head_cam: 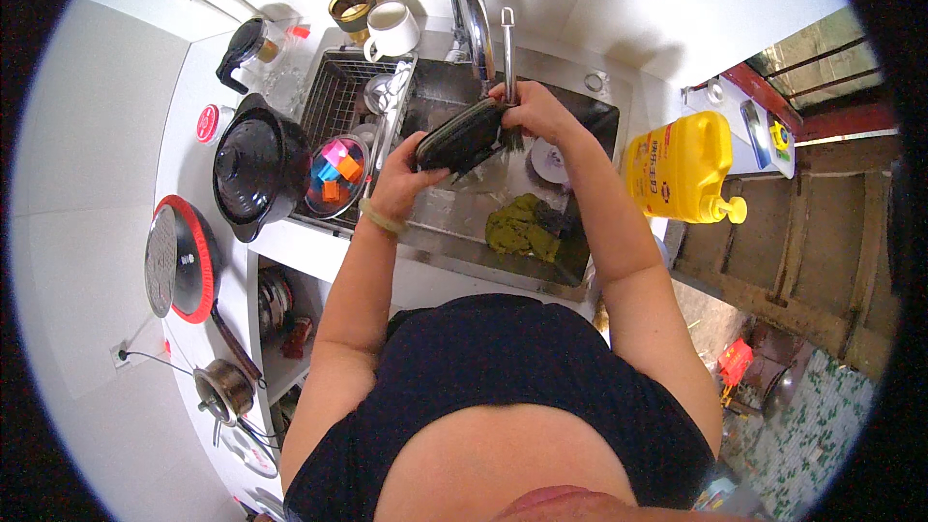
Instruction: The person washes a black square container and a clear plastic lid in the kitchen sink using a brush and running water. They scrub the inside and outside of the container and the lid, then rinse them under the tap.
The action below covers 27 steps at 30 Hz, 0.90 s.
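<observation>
Over a steel sink point(464, 221), my left hand point(402, 177) grips the left end of a black, rounded, shallow item point(464, 141), whose exact kind I cannot tell. My right hand point(533, 112) holds its upper right end, close beneath the chrome faucet point(471, 14). A short dark bristled or fringed part shows below my right fingers. An olive-green cloth point(525, 228) lies crumpled in the lower right of the sink. Partly behind my right forearm, a small white round dish point(549, 159) rests in the basin.
On the left stand a wire drying basket point(333, 90), a bowl of colourful pieces point(337, 174), a black lidded pot point(250, 167) and a red-rimmed pan point(192, 261). A white mug point(391, 29) sits behind the sink. At right stands a yellow pump jug point(678, 167).
</observation>
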Tool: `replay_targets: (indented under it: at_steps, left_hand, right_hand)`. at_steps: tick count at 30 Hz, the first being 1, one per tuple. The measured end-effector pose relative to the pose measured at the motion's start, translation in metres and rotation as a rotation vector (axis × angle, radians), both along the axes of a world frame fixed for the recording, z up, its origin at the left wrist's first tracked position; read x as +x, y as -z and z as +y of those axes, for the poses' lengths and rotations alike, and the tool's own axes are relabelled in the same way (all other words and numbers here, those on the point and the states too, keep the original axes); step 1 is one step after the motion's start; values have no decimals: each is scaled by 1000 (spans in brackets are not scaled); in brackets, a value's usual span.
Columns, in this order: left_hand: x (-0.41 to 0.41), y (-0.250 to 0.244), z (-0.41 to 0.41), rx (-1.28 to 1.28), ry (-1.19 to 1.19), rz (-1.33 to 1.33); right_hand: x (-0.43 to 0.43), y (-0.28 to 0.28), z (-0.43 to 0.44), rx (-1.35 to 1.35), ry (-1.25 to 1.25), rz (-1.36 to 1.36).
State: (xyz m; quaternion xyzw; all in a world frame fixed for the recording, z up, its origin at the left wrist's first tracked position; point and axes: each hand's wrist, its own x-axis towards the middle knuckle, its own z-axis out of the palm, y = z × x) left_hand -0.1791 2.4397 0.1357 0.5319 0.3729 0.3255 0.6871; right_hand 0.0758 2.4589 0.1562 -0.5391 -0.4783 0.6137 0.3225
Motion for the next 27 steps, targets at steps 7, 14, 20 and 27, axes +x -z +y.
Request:
replay_targets:
  at_steps: [7,14,20,27]
  left_hand:
    - [8,-26,8,-14,101,223]
    - [8,-38,18,82,225,345]
    - [4,-43,24,-28,286,425]
    - [16,-47,28,331,248,728]
  right_hand:
    - [1,16,4,314,-34,-340]
    - [-3,-13,-8,331,-49,-532]
    - [-4,-15,-12,315,-56,-600]
    - [-5,-5,-10,380,-23,-591]
